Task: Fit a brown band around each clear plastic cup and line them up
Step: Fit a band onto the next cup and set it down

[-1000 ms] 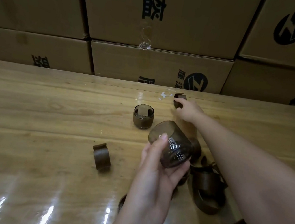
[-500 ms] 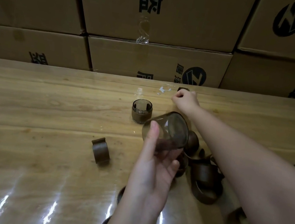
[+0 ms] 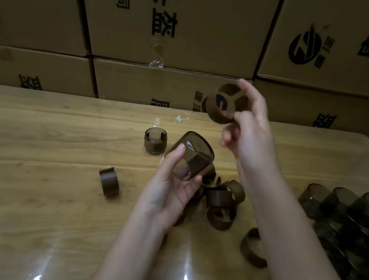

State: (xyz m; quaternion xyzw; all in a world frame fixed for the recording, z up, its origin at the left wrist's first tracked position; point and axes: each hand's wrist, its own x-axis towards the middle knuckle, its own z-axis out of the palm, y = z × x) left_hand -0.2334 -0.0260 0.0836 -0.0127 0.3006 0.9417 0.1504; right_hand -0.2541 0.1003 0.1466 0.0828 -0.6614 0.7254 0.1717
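My left hand (image 3: 172, 185) grips a clear plastic cup (image 3: 191, 157), tilted with its mouth toward the upper right, above the table. My right hand (image 3: 249, 130) is raised over the far side of the table and pinches a brown band (image 3: 221, 107) by its edge. One cup with a brown band around it (image 3: 155, 144) stands upright on the table just left of the held cup. A pile of loose brown bands (image 3: 220, 199) lies under and right of my left hand. A single band (image 3: 109, 182) lies apart to the left.
A heap of clear cups (image 3: 352, 218) lies at the table's right edge. Another band (image 3: 253, 247) lies near my right forearm. Stacked cardboard boxes (image 3: 175, 31) wall off the back of the wooden table (image 3: 29, 189). A scrap of clear tape (image 3: 179, 118) lies by the far edge.
My right hand has lifted a brown band off the far side of the table and raised it. The left hand keeps the cup, tilted slightly more.
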